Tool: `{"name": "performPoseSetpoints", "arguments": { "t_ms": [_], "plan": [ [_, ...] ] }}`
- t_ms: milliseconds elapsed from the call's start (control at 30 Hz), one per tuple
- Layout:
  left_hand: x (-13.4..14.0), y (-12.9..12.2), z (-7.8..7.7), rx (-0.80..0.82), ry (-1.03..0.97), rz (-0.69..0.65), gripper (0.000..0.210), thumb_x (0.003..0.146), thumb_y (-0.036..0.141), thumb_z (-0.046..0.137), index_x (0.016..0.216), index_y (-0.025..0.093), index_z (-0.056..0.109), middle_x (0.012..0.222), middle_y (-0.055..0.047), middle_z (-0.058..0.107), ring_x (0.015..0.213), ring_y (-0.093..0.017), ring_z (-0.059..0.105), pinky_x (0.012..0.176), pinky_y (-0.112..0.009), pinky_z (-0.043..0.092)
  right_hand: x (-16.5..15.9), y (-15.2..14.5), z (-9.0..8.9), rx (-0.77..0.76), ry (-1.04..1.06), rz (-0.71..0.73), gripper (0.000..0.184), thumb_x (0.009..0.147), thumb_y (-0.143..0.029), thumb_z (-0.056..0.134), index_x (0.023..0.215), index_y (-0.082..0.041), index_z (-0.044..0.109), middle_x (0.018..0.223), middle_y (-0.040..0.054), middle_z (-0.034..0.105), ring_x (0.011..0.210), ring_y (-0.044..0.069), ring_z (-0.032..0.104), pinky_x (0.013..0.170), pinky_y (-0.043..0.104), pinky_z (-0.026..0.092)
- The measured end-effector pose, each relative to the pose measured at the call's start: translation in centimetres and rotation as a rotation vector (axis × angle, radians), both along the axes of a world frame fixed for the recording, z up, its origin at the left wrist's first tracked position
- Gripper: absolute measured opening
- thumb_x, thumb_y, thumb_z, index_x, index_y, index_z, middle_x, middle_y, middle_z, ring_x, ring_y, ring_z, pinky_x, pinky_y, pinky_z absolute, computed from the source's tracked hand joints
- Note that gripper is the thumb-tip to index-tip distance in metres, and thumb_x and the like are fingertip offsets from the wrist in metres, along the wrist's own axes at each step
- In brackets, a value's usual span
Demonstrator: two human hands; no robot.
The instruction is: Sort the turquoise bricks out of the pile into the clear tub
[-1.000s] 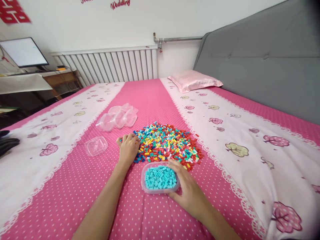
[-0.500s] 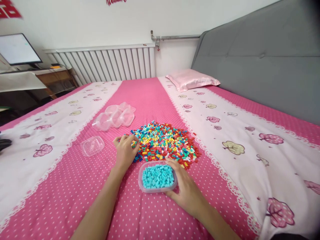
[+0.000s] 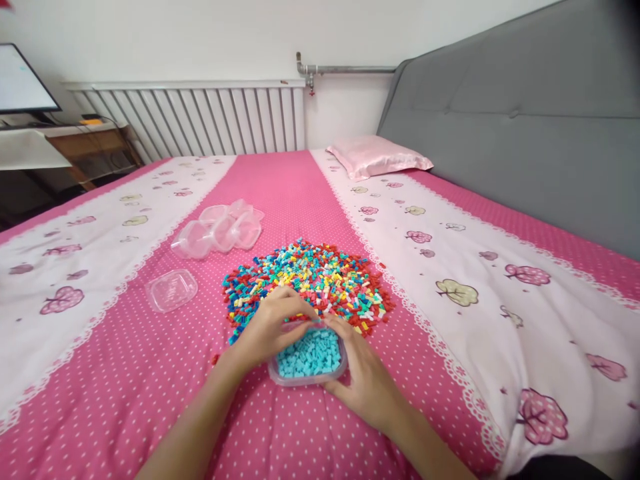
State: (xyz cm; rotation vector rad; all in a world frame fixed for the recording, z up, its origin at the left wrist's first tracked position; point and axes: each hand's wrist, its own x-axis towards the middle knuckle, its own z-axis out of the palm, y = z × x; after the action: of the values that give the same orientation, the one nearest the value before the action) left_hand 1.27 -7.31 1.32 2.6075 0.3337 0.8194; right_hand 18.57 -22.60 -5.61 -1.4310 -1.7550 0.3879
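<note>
A clear plastic container (image 3: 306,382) full of small turquoise building bricks (image 3: 313,353) rests on the bed. My right hand (image 3: 363,370) grips its right side, thumb at the near edge and fingers at the far corner. Over the container's far rim, my left hand (image 3: 275,323) has thumb and fingers pinched together, with a bit of turquoise brick showing at the tips. Just beyond lies a wide heap of mixed-colour building bricks (image 3: 325,273), partly covered by my left hand.
A clear lid (image 3: 173,290) lies left of the heap, with several clear containers (image 3: 217,230) clustered behind it. One red brick (image 3: 215,359) sits apart near my left forearm. A pink pillow (image 3: 377,159) rests by the grey headboard (image 3: 500,127).
My left hand has moved right, from the heap's left side to above the container. My right hand keeps its grip on the container. The view has shifted slightly.
</note>
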Motion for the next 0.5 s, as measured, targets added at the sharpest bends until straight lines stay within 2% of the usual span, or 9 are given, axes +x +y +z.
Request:
{"name": "performPoseSetpoints", "arguments": {
  "t_ms": [67,167,500],
  "plan": [
    [0.2,-0.2,0.3,0.014,0.011,-0.067,0.009,0.093,0.017,0.064,0.096,0.023,0.07,0.093,0.0,0.075,0.09,-0.017,0.061,0.085,-0.031,0.046,0.0,0.0,0.0,0.003,-0.004,0.003,0.078,0.087,-0.029,0.07,0.153,-0.024,0.028,0.154,0.0128,0.047,0.144,0.028,0.044,0.118,0.049,0.041],
    [0.2,-0.2,0.5,0.064,0.042,-0.092,0.006,0.094,0.02,0.067,0.093,0.024,0.072,0.102,-0.002,0.074,0.096,-0.019,0.059,0.091,-0.036,0.042,0.0,0.1,0.1,0.004,-0.005,0.004,0.078,0.088,-0.029,0.07,0.153,-0.025,0.027,0.154,0.0125,0.047,0.144,0.028,0.044,0.117,0.049,0.041],
    [1.1,-1.4,0.1,0.228,0.146,-0.002,0.006,0.094,0.023,0.068,0.092,0.023,0.073,0.109,-0.004,0.07,0.101,-0.022,0.055,0.087,-0.036,0.041,-0.2,0.1,0.3,0.019,-0.035,-0.009,0.084,0.085,-0.024,0.071,0.154,-0.026,0.022,0.154,0.0139,0.047,0.143,0.029,0.045,0.116,0.049,0.043]
  ]
}}
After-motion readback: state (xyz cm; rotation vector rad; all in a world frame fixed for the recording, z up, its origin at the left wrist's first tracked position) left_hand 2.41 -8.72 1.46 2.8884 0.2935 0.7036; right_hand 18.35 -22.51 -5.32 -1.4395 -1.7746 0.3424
